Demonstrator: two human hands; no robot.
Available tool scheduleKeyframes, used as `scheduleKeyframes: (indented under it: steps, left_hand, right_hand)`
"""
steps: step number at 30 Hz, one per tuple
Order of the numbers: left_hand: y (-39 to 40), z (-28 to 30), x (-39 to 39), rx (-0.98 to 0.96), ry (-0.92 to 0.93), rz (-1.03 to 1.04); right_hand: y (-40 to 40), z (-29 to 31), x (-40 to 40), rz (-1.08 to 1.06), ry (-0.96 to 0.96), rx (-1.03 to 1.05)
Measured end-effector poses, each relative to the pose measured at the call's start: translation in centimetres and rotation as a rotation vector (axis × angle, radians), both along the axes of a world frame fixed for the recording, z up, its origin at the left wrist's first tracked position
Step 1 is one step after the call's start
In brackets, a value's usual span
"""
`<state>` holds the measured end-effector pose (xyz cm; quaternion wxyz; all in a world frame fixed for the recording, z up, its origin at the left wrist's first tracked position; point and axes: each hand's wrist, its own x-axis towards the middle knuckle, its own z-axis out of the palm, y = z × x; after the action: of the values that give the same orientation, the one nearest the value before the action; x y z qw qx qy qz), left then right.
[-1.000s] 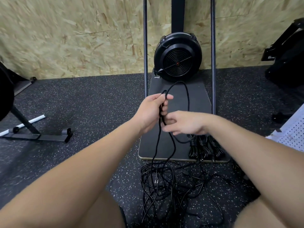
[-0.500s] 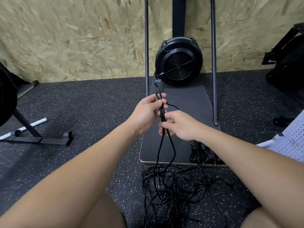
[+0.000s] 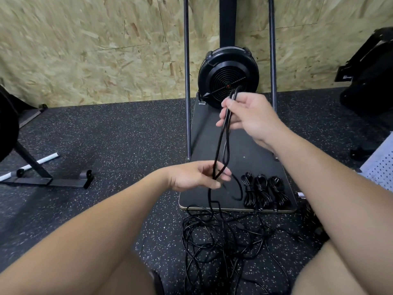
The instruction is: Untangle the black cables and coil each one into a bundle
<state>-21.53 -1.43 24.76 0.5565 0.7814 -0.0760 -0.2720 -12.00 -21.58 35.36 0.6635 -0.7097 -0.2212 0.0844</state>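
Note:
A long loop of black cable (image 3: 222, 145) is stretched between my two hands. My right hand (image 3: 248, 118) holds its upper end, raised in front of the fan. My left hand (image 3: 197, 177) pinches its lower end just above the board's near left part. From there the cable drops into a tangled heap of black cables (image 3: 225, 241) on the floor between my knees. Three coiled cable bundles (image 3: 264, 192) lie side by side on the board's near right part.
A dark board (image 3: 244, 154) on the speckled floor carries a black round fan (image 3: 228, 79) and two upright metal poles (image 3: 187, 81). A black metal stand (image 3: 42, 177) with a white tube lies at left. Dark equipment (image 3: 370, 81) and a white perforated panel (image 3: 380, 165) sit at right.
My hands have pulled apart: the right one rose toward the fan, the left one dropped lower, and the cable loop between them grew longer. The camera tilted down a little.

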Motion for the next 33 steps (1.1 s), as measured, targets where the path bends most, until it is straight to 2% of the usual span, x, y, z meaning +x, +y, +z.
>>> scheduleKeyframes:
  steps: [4,9,15,20,26,33]
  left_hand:
    - [0.3,-1.4,0.0,0.165,-0.029,0.037]
    - [0.3,-1.1,0.1,0.137,-0.062,0.16]
    - [0.9,2.0,1.3,-0.025,-0.266,0.466]
    - [0.5,3.8,2.1,-0.087,-0.335,0.571]
    - [-0.3,4.4,2.3,-0.193,-0.346,0.64]
    - [0.3,4.9,2.1,-0.286,-0.327,0.66]
  right_hand:
    - [-0.4,-0.6,0.9,-0.058,0.057,0.064]
    - [-0.6,-1.6,2.2,-0.018,0.126,0.067]
    - [-0.8,-3.7,2.5,-0.01,0.068,-0.331]
    - [-0.3,-5.2,0.7,0.239,-0.017,-0.692]
    - [1.4,-8.2,-1.8,0.467,-0.132,-0.817]
    - [2.6,-7.8,-1.9,0.398,-0.248,-0.809]
